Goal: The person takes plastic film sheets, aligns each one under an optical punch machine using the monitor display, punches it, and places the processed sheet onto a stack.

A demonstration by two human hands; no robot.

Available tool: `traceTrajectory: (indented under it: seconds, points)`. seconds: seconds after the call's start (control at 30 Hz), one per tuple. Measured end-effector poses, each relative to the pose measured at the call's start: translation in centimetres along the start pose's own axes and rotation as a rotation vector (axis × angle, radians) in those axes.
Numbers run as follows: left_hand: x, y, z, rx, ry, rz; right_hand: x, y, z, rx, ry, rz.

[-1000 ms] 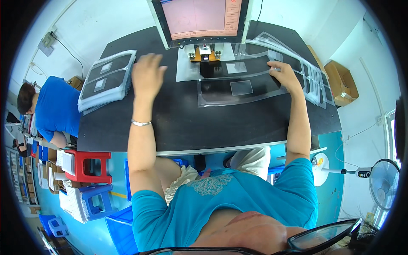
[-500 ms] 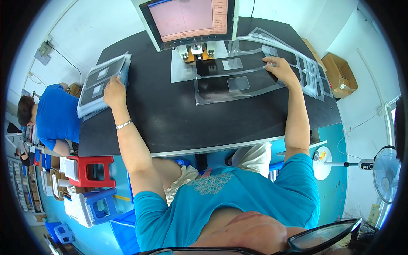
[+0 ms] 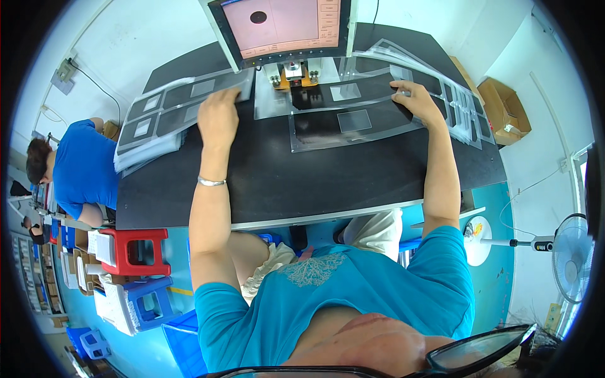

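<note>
My left hand (image 3: 218,116) has its fingers closed on the right edge of a clear plastic sheet (image 3: 176,99) with dark panels. That sheet slants up off a stack of similar sheets (image 3: 148,155) at the table's left. Toward the right, my right hand (image 3: 417,104) pinches the right end of another such sheet (image 3: 378,123), which has two pale rectangular windows. The left end of this sheet lies beside a small machine head (image 3: 294,72) with an orange base. Above the machine stands a monitor (image 3: 277,28), showing a dark oval on a pink screen.
More clear sheets (image 3: 466,116) are fanned out at the right of the black table (image 3: 283,183). A cardboard box (image 3: 504,110) stands beyond the right edge, and a fan (image 3: 572,258) nearby. A person in blue (image 3: 85,167) sits at the left, near red (image 3: 135,252) and blue stools (image 3: 151,305).
My left hand has moved right and up, drawing the sheet's edge off the left stack. My right hand has barely moved. A dark oval has appeared on the screen.
</note>
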State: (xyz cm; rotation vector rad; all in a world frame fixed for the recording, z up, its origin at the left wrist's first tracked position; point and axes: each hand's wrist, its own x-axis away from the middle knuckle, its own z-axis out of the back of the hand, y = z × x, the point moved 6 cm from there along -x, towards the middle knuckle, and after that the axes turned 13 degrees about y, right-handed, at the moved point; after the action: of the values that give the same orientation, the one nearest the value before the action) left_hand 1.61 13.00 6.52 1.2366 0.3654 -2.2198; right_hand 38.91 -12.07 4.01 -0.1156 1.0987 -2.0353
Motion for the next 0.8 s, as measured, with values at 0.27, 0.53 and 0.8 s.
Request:
traceTrajectory:
  seconds: [0.27,0.53,0.8]
  points:
    - [2.0,-1.2,-2.8,0.094,-0.179,-0.141,-1.2,1.2,-0.2,-0.050,0.099,-0.004]
    - [2.7,3.9,-2.0,-0.111,-0.206,-0.300,-1.1,1.3,-0.5,0.053,0.251,0.079]
    - [2.9,3.7,-2.2,-0.088,-0.223,-0.270,-1.4,1.9,-0.6,0.019,0.224,0.073]
